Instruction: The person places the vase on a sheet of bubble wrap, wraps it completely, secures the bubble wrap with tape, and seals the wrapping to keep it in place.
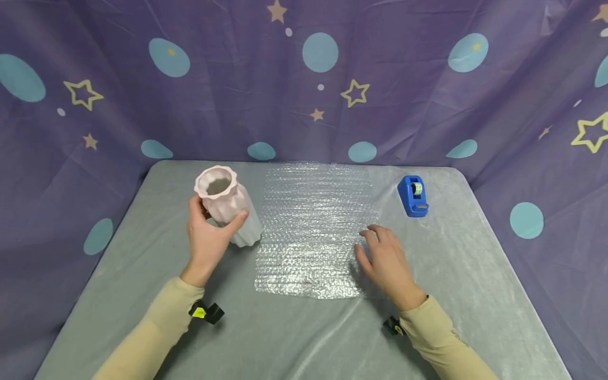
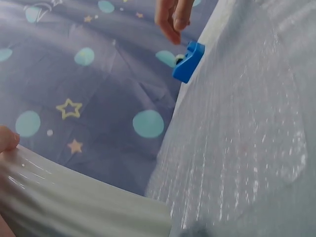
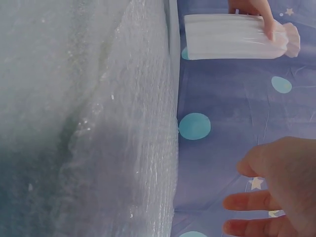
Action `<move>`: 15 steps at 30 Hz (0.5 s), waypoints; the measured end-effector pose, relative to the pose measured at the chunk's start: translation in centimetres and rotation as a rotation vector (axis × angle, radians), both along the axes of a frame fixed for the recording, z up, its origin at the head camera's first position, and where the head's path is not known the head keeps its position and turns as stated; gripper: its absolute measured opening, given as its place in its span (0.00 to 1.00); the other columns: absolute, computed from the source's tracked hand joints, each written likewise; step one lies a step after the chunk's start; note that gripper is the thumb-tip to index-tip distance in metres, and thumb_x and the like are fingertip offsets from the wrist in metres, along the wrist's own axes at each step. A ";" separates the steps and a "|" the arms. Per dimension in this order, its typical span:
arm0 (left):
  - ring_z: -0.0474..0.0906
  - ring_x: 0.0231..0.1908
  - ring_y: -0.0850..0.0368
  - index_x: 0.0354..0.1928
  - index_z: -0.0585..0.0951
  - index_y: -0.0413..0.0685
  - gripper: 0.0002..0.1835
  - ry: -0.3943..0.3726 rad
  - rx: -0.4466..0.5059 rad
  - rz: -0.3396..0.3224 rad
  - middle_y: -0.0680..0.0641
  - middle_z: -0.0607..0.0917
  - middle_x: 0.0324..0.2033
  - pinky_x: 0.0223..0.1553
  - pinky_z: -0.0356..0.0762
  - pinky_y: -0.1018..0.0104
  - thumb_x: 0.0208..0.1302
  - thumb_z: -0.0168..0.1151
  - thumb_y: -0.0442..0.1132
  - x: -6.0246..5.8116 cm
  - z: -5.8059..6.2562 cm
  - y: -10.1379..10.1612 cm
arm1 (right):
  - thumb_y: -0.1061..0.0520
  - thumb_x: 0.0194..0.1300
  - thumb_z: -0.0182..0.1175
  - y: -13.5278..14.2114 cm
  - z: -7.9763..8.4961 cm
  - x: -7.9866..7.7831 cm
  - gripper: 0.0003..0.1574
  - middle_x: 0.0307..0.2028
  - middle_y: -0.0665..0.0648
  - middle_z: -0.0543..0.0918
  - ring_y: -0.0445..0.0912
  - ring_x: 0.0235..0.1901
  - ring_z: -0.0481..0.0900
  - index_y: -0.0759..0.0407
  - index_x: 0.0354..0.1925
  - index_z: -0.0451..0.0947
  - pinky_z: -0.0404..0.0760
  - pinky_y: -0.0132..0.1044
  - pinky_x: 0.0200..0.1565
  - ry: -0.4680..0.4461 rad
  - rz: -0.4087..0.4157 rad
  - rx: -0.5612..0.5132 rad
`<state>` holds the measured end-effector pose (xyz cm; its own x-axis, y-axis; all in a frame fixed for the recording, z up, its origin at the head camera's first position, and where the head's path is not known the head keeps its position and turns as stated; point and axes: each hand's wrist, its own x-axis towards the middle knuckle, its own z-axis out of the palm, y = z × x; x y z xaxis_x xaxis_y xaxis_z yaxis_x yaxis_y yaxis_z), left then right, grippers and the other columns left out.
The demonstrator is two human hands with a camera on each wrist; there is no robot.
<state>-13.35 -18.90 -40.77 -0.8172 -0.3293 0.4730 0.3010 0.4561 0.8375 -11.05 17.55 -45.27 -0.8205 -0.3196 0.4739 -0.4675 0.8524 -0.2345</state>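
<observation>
Head view: right hand (image 1: 386,262), fingers loosely spread, nothing held, over right edge of bubble wrap sheet (image 1: 313,232) lying on grey table (image 1: 285,335); left hand (image 1: 207,241) grips pale pink vase (image 1: 230,205), thumb and fingers round its sides, mouth up, beside the sheet's left edge. Farther back, blue tape dispenser (image 1: 409,200) at right, then purple curtain (image 1: 266,100) with stars and dots.

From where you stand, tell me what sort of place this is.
Probably a packing spot: bubble wrap lies on a grey table near a blue tape dispenser, with a patterned curtain behind.
</observation>
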 end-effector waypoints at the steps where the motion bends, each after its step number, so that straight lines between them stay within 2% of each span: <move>1: 0.71 0.44 0.62 0.59 0.68 0.53 0.42 0.003 0.000 -0.012 0.52 0.76 0.49 0.44 0.66 0.66 0.39 0.78 0.45 0.0 0.1 0.3 | 0.50 0.62 0.57 0.0 0.1 0.0 0.19 0.49 0.65 0.76 0.59 0.50 0.72 0.63 0.45 0.77 0.68 0.54 0.52 0.000 0.002 0.000; 6: 0.71 0.46 0.60 0.60 0.67 0.47 0.43 -0.016 0.008 -0.065 0.49 0.75 0.51 0.46 0.67 0.66 0.40 0.78 0.41 0.4 0.7 1.8 | 0.50 0.62 0.56 -0.4 0.4 -0.1 0.20 0.49 0.65 0.76 0.59 0.50 0.72 0.63 0.45 0.77 0.69 0.54 0.51 0.004 0.006 0.011; 12: 0.71 0.45 0.56 0.58 0.65 0.37 0.41 -0.041 0.035 -0.133 0.41 0.75 0.49 0.46 0.67 0.65 0.41 0.76 0.33 1.7 2.9 4.7 | 0.49 0.63 0.56 -1.1 0.6 -0.3 0.21 0.49 0.65 0.76 0.59 0.50 0.73 0.63 0.46 0.77 0.70 0.54 0.51 0.026 0.022 0.012; 15: 0.71 0.45 0.54 0.58 0.64 0.35 0.40 -0.047 0.055 -0.177 0.39 0.75 0.50 0.47 0.67 0.61 0.42 0.75 0.32 2.1 3.5 6.1 | 0.49 0.62 0.56 -1.3 0.8 -0.3 0.21 0.49 0.65 0.77 0.59 0.50 0.73 0.63 0.46 0.77 0.70 0.54 0.51 0.034 0.035 0.005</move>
<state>-11.21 -12.79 -37.26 -0.8855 -0.2028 0.4181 0.3323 0.3526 0.8748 -11.37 16.20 -44.50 -0.7921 -0.3506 0.4997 -0.5050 0.8362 -0.2138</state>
